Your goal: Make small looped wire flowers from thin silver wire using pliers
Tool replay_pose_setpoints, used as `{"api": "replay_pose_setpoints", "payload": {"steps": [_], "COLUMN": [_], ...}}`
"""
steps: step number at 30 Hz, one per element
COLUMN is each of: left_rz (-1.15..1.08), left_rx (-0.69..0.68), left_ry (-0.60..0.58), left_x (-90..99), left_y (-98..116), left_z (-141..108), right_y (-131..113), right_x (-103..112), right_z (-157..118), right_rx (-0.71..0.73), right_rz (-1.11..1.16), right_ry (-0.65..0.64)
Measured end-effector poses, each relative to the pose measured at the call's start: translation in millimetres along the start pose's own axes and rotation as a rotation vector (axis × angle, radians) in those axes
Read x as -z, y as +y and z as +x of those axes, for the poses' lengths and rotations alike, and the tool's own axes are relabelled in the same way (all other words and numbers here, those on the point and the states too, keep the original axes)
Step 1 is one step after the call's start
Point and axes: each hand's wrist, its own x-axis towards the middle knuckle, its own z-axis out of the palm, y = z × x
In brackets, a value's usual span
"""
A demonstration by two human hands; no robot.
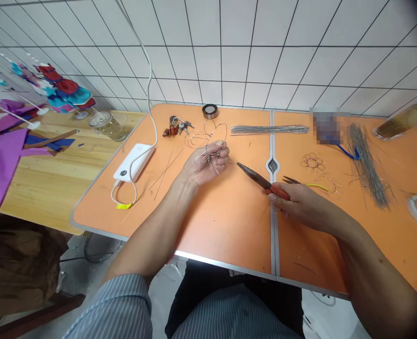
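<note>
Palm up, my left hand point(207, 167) has its fingers curled round a bent wire piece point(213, 150) with several loops. Over the table's centre seam, my right hand point(288, 197) grips long-nose pliers point(256, 175) by their red handles. The pliers' tip points left toward my left hand and is apart from the wire. Thin wire loops point(197, 139) lie just behind my left hand. A flower-shaped wire piece point(313, 162) rests on the table beyond my right hand, and a second tool with a yellow handle point(316, 186) lies partly hidden by that hand.
The orange table point(226, 226) holds a white power bank point(133, 162) with a cable, keys point(183, 127), a tape roll point(210, 111), straight wires point(269, 129) and a wire bundle point(369, 167). A glass cup point(108, 126) stands left, a tilted container point(402, 122) back right.
</note>
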Motion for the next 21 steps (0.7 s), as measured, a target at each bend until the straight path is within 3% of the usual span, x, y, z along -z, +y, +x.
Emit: {"api": "replay_pose_setpoints", "payload": {"steps": [4, 12, 21], "left_rz": [-0.020, 0.032, 0.164], "left_rx": [-0.001, -0.029, -0.091], "left_ry": [-0.017, 0.020, 0.070], "left_x": [-1.5, -5.6, -3.4], "left_y": [-1, 2, 2], "left_z": [-3, -5, -2], "right_y": [-6, -6, 0], "right_x": [-3, -6, -19], "right_z": [-4, -6, -5], "right_rx": [0.010, -0.004, 0.035], "right_rz": [-0.267, -0.347, -0.590], "right_ry": [0.054, 0.034, 0.151]}}
